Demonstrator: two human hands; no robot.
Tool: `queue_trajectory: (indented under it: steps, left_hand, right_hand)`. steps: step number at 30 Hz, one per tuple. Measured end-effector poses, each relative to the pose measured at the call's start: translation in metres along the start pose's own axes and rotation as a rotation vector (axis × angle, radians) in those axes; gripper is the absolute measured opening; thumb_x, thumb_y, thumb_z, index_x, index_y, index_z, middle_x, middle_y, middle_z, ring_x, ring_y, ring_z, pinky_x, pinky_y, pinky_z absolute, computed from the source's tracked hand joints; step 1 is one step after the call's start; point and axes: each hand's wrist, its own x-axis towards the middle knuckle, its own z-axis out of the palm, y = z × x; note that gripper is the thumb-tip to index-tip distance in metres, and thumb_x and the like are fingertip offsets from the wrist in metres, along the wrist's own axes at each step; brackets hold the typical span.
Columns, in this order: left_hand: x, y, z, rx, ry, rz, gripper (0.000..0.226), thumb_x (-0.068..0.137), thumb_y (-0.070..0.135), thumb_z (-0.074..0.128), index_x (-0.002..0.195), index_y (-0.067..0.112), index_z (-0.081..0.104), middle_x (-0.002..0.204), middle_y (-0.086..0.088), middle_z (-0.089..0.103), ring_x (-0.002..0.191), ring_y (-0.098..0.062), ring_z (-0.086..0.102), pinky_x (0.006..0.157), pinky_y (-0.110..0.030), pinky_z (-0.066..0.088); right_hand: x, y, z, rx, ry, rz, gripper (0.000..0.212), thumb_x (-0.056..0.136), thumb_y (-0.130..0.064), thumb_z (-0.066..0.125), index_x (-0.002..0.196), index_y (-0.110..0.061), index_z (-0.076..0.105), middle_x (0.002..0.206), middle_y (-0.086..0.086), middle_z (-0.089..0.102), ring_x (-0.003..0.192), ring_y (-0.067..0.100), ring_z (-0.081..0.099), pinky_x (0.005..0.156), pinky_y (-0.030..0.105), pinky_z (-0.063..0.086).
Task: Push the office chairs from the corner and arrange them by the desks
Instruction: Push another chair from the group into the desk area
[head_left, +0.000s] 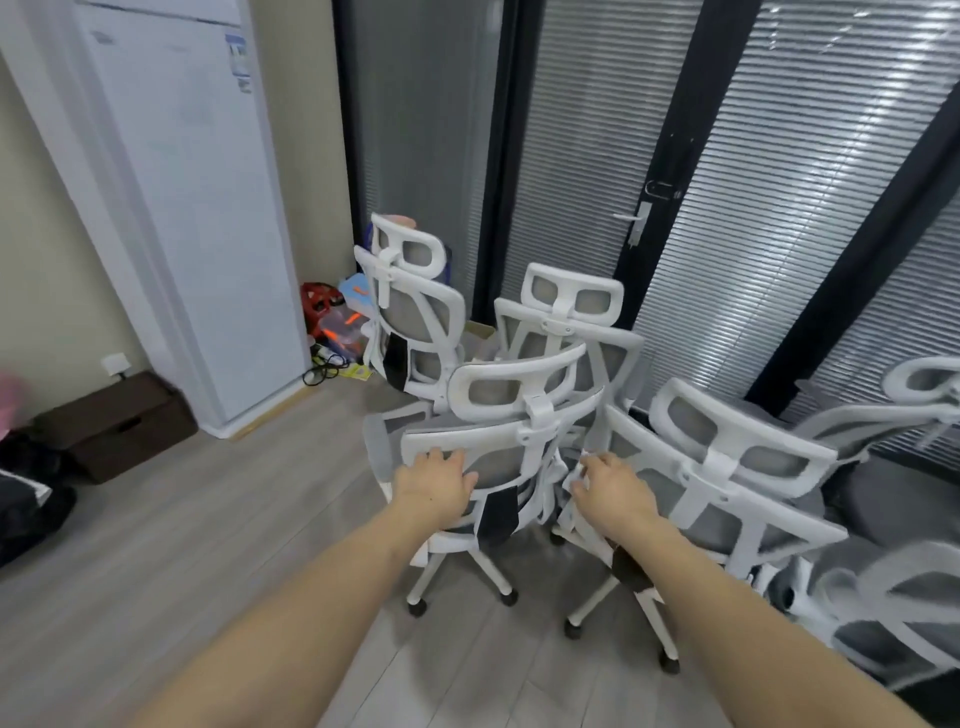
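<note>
Both my hands are on the white chair in front of me.

My left hand (434, 486) lies flat and open on the top of the chair (498, 457) back, and my right hand (613, 486) holds its right edge with bent fingers. It stands on the wood floor (234, 519) in the corner with other white chairs: one (727, 467) just beside it on the right, two behind near the blinds (753, 182).

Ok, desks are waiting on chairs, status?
Left hand and right hand on nearest chair's backrest. Still in corner. Neighbouring chair crowds its right.
</note>
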Motion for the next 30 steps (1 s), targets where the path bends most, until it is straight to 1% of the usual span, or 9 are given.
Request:
queue_trajectory:
  steps: [3,6,10,13,15,18,22,26,30]
  left_hand:
    - [0.045,0.015,0.007,-0.023,0.0,-0.044,0.053,0.108,0.052,0.027,0.152,0.022,0.034,0.144,-0.012,0.047,0.13,-0.034,0.048,0.097,-0.049,0.045]
    - [0.078,0.026,0.017,-0.017,-0.02,-0.112,0.058,0.108,0.051,0.027,0.16,0.025,0.024,0.156,-0.011,0.039,0.139,-0.033,0.04,0.103,-0.051,0.042]
    - [0.119,0.036,0.035,0.003,0.006,-0.199,0.062,0.108,0.05,0.025,0.165,0.031,0.009,0.172,-0.01,0.013,0.155,-0.035,0.018,0.118,-0.059,0.027]
    - [0.141,0.051,0.05,-0.043,0.019,-0.271,0.061,0.109,0.051,0.02,0.165,0.034,0.004,0.173,-0.009,0.002,0.158,-0.035,0.004,0.123,-0.063,0.014]
    - [0.148,0.064,0.067,-0.059,0.018,-0.293,0.061,0.107,0.056,0.018,0.164,0.04,0.001,0.174,-0.007,-0.006,0.158,-0.036,-0.005,0.123,-0.065,0.006]
    - [0.155,0.072,0.088,-0.116,0.033,-0.342,0.067,0.103,0.067,0.018,0.161,0.048,-0.01,0.171,-0.002,-0.022,0.156,-0.035,-0.02,0.122,-0.067,-0.001]
    - [0.156,0.058,0.086,-0.049,0.036,-0.38,0.065,0.103,0.069,0.014,0.156,0.054,-0.021,0.168,0.007,-0.031,0.157,-0.026,-0.021,0.117,-0.075,-0.005]
    - [0.155,0.03,0.069,0.025,-0.039,-0.381,0.061,0.102,0.07,0.009,0.154,0.057,-0.022,0.169,0.009,-0.027,0.158,-0.022,-0.018,0.115,-0.078,-0.004]
    - [0.164,0.004,0.054,0.06,-0.072,-0.406,0.063,0.099,0.074,0.007,0.155,0.057,-0.017,0.172,0.004,-0.019,0.159,-0.025,-0.012,0.115,-0.076,-0.007]
  right_hand:
    - [0.056,0.018,0.005,0.016,-0.005,-0.029,0.047,0.104,-0.041,0.042,0.147,-0.024,0.049,0.147,0.006,0.048,0.135,0.028,0.044,0.102,0.045,0.047]
    - [0.106,0.034,0.012,0.056,-0.059,-0.035,0.048,0.103,-0.041,0.045,0.148,-0.023,0.049,0.151,0.008,0.045,0.137,0.029,0.044,0.105,0.047,0.047]
    - [0.173,0.051,0.016,0.06,-0.049,-0.127,0.047,0.105,-0.037,0.044,0.143,-0.01,0.05,0.149,0.017,0.046,0.135,0.035,0.044,0.106,0.045,0.044]
    - [0.221,0.062,0.017,0.033,-0.076,-0.194,0.053,0.107,-0.034,0.04,0.15,-0.004,0.042,0.153,0.024,0.041,0.143,0.039,0.035,0.115,0.046,0.035]
    - [0.245,0.071,0.021,-0.018,-0.118,-0.23,0.059,0.108,-0.04,0.031,0.158,-0.009,0.033,0.162,0.025,0.031,0.152,0.038,0.023,0.121,0.05,0.028]
    - [0.257,0.081,0.037,-0.117,-0.177,-0.353,0.061,0.107,-0.046,0.024,0.16,-0.016,0.031,0.163,0.018,0.03,0.153,0.034,0.023,0.121,0.05,0.027]
    - [0.258,0.092,0.058,-0.09,-0.179,-0.434,0.065,0.107,-0.049,0.03,0.166,-0.03,0.011,0.174,0.008,0.002,0.16,0.023,-0.002,0.128,0.051,0.005]
    - [0.262,0.086,0.061,-0.096,-0.185,-0.488,0.065,0.105,-0.058,0.024,0.165,-0.037,0.012,0.174,0.002,0.001,0.16,0.018,-0.005,0.127,0.053,0.005]
    - [0.255,0.061,0.067,-0.075,-0.187,-0.502,0.069,0.103,-0.061,0.028,0.164,-0.04,0.005,0.174,0.001,-0.006,0.159,0.019,-0.011,0.127,0.057,-0.001]
